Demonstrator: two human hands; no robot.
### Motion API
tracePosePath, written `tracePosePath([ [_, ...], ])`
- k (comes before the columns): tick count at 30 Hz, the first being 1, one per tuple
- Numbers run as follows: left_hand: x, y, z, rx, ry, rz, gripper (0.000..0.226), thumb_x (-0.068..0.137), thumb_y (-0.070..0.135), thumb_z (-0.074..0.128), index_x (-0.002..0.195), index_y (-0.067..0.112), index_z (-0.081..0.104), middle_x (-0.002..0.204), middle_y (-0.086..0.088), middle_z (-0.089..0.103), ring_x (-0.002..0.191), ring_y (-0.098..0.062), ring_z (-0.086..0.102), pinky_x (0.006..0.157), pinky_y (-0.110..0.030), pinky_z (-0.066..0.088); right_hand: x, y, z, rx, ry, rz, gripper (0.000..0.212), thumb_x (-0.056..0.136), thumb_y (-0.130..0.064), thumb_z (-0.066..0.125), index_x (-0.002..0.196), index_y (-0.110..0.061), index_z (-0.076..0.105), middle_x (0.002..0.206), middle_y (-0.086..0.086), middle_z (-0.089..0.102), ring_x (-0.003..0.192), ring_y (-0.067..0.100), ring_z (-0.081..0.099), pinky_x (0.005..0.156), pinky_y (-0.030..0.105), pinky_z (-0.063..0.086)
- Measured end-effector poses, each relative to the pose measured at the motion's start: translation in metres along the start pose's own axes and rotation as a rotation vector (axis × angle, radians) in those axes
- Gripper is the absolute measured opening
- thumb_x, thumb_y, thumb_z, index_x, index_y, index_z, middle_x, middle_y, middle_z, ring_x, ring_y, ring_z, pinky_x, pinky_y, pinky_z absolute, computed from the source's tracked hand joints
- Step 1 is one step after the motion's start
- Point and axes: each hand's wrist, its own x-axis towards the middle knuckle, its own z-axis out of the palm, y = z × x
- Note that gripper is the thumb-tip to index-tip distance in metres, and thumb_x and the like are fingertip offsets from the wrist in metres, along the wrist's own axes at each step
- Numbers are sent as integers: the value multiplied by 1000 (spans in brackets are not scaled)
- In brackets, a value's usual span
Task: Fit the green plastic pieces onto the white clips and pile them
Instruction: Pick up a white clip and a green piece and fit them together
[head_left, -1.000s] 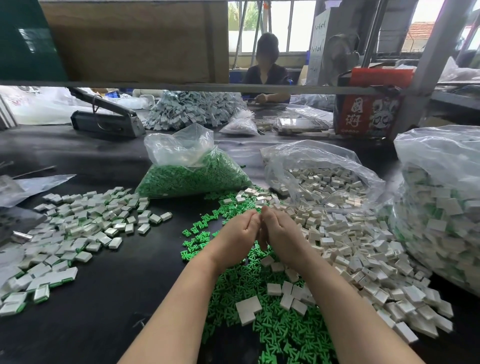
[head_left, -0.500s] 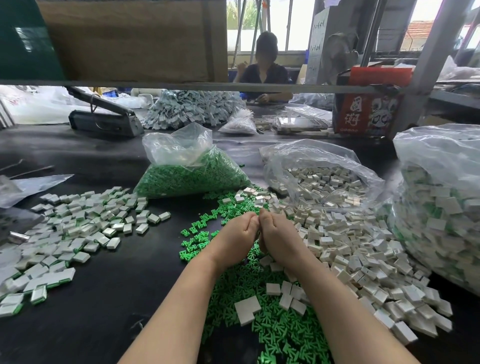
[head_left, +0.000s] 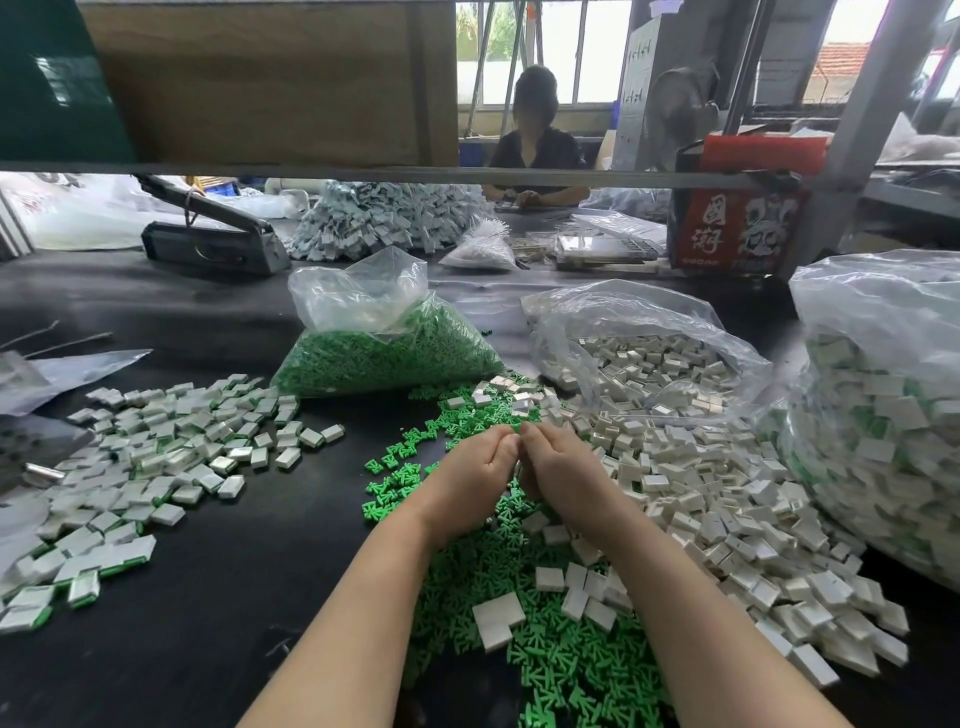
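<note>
- Green plastic pieces (head_left: 524, 613) lie loose at the tabletop's near-middle edge; white clips (head_left: 727, 499) spread rightward.
- Left hand (head_left: 470, 486) and right hand (head_left: 563, 478) meet above them, fingers curled together; what they pinch is hidden.
- Finished pile (head_left: 150, 467) sits toward the tabletop's left edge.

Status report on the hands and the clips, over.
Left hand and right hand curled together, contents hidden. Finished pile left. Loose green pieces below; nothing blocking.

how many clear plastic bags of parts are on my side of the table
3: one of green pieces at centre, one of white clips right of it, one of assembled pieces at far right.
</note>
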Motion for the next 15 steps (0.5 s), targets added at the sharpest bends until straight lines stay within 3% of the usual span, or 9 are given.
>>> tracePosePath([
  [3, 1, -3, 0, 8, -16, -12, 34, 107, 22, 33, 121, 3, 58, 118, -15, 66, 111, -29, 60, 99, -46, 45, -2, 0, 3, -107, 0, -74, 50, 106, -34, 30, 61, -27, 49, 57, -11, 49, 51, -3, 43, 56, 22, 31],
  [7, 1, -5, 2, -11, -31, -3, 35, 108, 24, 32, 129, 11, 56, 126, -6, 64, 116, -16, 58, 105, -36, 44, -3, 3, 5, -253, 7, -111, 50, 105, -41, 27, 64, -29, 53, 66, -10, 56, 64, 2, 53, 60, 25, 37],
  [15, 3, -16, 10, -99, -25, -30, 39, 107, 27, 33, 137, 11, 51, 135, -6, 59, 127, -16, 53, 112, -40, 40, 0, 9, 7, -314, 32, -119, 52, 105, -39, 31, 59, -28, 50, 62, -11, 55, 59, 3, 50, 55, 26, 31],
])
